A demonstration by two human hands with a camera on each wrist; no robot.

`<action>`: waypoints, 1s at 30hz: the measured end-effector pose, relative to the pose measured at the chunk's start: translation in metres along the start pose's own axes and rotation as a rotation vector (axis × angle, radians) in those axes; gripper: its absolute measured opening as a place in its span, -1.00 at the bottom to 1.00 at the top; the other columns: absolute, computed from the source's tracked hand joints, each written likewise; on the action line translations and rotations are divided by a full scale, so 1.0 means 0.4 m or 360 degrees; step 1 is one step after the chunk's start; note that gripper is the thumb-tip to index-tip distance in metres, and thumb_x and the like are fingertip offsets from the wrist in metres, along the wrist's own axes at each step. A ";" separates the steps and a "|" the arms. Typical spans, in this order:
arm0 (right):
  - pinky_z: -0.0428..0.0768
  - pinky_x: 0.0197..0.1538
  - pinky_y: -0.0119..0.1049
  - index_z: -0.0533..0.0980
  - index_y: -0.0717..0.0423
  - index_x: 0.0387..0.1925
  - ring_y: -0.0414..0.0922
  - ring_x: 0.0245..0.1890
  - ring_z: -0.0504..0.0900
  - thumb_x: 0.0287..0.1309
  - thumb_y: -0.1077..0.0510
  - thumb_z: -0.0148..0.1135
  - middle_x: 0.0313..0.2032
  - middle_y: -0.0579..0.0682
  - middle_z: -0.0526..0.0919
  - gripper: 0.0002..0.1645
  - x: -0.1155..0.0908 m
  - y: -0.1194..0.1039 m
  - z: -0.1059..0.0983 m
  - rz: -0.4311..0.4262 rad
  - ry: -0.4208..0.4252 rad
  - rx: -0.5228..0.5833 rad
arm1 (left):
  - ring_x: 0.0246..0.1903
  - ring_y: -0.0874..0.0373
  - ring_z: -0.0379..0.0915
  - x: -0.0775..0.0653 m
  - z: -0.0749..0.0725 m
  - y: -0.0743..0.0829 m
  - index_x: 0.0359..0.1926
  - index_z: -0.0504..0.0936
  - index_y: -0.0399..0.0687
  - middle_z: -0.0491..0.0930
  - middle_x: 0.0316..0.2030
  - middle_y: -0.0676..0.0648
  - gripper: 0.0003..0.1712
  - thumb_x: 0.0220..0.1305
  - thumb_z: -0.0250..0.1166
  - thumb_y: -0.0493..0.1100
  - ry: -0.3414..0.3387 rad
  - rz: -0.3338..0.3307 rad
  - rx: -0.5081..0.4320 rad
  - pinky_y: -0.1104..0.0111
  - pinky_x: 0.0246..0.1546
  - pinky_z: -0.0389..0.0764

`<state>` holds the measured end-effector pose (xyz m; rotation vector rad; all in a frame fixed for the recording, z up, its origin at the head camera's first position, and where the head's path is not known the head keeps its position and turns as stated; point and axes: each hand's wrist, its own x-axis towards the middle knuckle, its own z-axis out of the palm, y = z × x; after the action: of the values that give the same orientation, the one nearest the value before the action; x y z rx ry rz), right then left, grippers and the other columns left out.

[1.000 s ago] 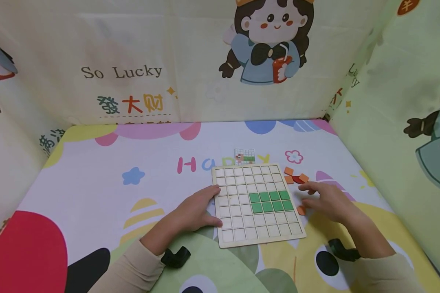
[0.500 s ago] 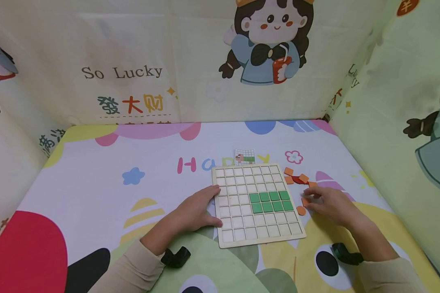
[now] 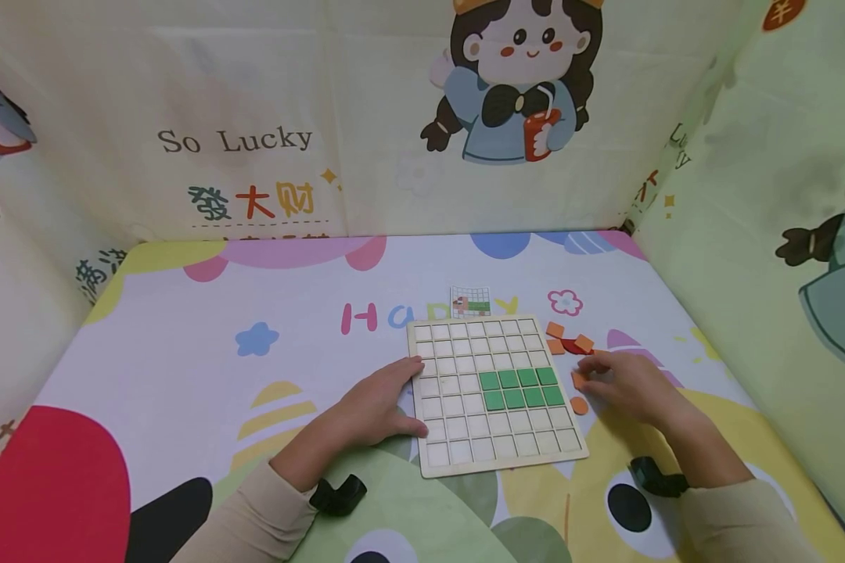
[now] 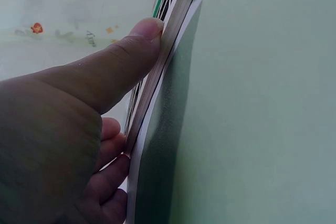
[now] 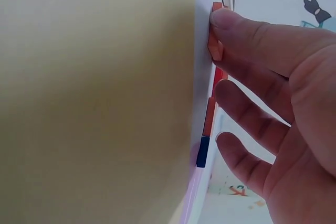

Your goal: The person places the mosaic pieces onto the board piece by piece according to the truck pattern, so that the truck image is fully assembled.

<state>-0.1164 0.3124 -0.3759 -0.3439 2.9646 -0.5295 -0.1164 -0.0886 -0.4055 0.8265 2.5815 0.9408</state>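
A pale wooden grid board (image 3: 458, 460) lies on the patterned tablecloth, with two rows of green square tiles (image 3: 512, 399) set in its cells. My left hand (image 3: 373, 403) rests at the board's left side, its thumb and fingertips touching the rim. Just off the right edge, my right hand (image 3: 637, 391) pinches an orange square tile (image 3: 578, 380) between thumb and index finger. That tile (image 5: 215, 50) appears tilted in the right wrist view, the other fingers held loosely apart. Near that hand lie an orange round tile (image 3: 579, 405) and a red piece (image 3: 573, 346).
Several loose orange tiles (image 3: 555, 330) lie beyond the right hand, by the board's upper right corner. A small printed card (image 3: 470, 301) with a coloured grid picture sits behind the board. A dark blue piece (image 5: 202, 151) shows in the right wrist view. Cloth walls (image 3: 380, 117) enclose the table.
My right hand has come down to the orange square tile, pinched it, and shifted slightly left towards the board with it. The left hand and the board stay in place.
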 end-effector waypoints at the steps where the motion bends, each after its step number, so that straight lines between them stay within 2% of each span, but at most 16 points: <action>1: 0.56 -0.15 -0.08 0.71 0.09 -0.12 0.01 -0.19 0.55 0.10 0.11 0.49 -0.24 -0.02 0.70 -0.70 0.002 -0.001 0.000 0.0004 -0.0005 -0.0005 | 0.41 -0.04 0.17 0.000 0.001 0.000 0.42 0.27 -0.26 0.28 0.42 -0.16 0.03 0.04 0.58 0.03 0.0004 0.0001 -0.0002 0.12 0.37 0.25; 15: 0.57 -0.16 -0.05 0.71 0.18 -0.10 0.02 -0.22 0.55 0.12 0.13 0.45 -0.25 0.02 0.71 -0.69 0.018 -0.018 0.002 0.0005 -0.0001 -0.0091 | 0.42 -0.05 0.14 -0.003 0.001 0.000 0.44 0.27 -0.25 0.26 0.43 -0.16 0.05 0.05 0.58 0.04 0.0006 -0.0009 0.0009 0.12 0.38 0.24; 22: 0.56 -0.15 0.00 0.72 0.11 -0.13 0.04 -0.20 0.56 0.14 0.11 0.45 -0.26 0.01 0.70 -0.74 0.021 -0.036 -0.010 -0.0114 0.0078 -0.0067 | 0.42 -0.05 0.14 -0.003 0.002 0.002 0.45 0.26 -0.25 0.26 0.44 -0.16 0.05 0.05 0.58 0.04 -0.0002 -0.0019 0.0001 0.11 0.38 0.25; 30: 0.57 -0.14 -0.04 0.71 0.13 -0.12 0.02 -0.16 0.55 0.15 0.12 0.46 -0.24 -0.06 0.70 -0.73 0.026 -0.100 -0.019 -0.0258 0.0111 -0.0037 | 0.43 -0.05 0.14 -0.002 0.001 0.001 0.45 0.26 -0.27 0.25 0.44 -0.16 0.05 0.06 0.57 0.04 0.0001 -0.0004 0.0013 0.11 0.38 0.24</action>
<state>-0.1193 0.2760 -0.3553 -0.5836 3.0284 -0.5350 -0.1154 -0.0886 -0.4056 0.8252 2.5882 0.9304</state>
